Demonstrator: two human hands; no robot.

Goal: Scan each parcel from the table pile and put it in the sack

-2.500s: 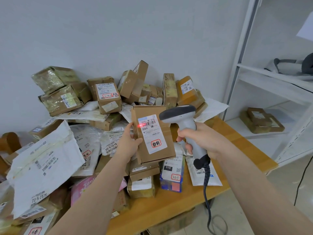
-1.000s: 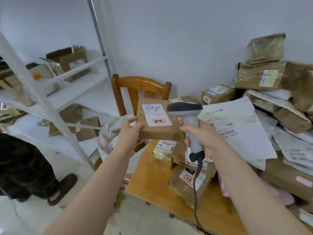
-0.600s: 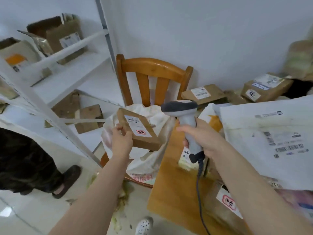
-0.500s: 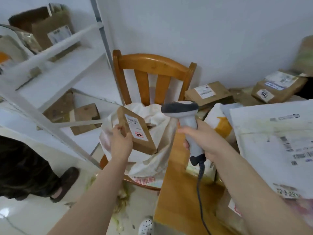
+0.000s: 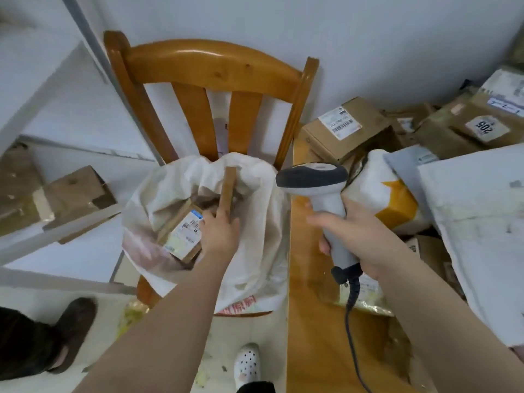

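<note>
White shelving (image 5: 34, 242) fills the 9 o'clock side and runs off the frame. The brown cartons on it are blurred. The wooden table (image 5: 309, 321) runs from 3 to 5 o'clock, its far side buried under the pile and cut by the frame edge. A large white mailer (image 5: 476, 222) at 3 o'clock covers much of that pile. Behind it, towards 2 o'clock, sit a labelled carton (image 5: 346, 131) and a taped box marked 205 (image 5: 467, 129).

A wooden chair (image 5: 215, 66) stands at 12 o'clock against the wall, its seat hidden under the white sack (image 5: 255, 251). The sack sits at the centre, mouth open, touching the table's edge.

The right hand (image 5: 357, 234), at 3 o'clock, has its fingers wrapped round the grip of a grey scanner (image 5: 326, 194). The dark head points to 9 o'clock and the cable (image 5: 353, 296) drops out of view at 5 o'clock.

The left hand (image 5: 219, 234) reaches into the sack's mouth, back to the camera. It holds the near end of the parcel (image 5: 228, 191) with a finger laid along its edge. The other fingertips are hidden.

The parcel is a thin brown carton seen edge-on, standing nearly upright inside the sack's mouth, its label out of sight. Just beside it, at 9 o'clock, a labelled box (image 5: 181, 236) lies in the sack.

On the floor are a white perforated shoe (image 5: 246, 364) at 6 o'clock and a dark shoe (image 5: 73, 327) at 8 o'clock.
</note>
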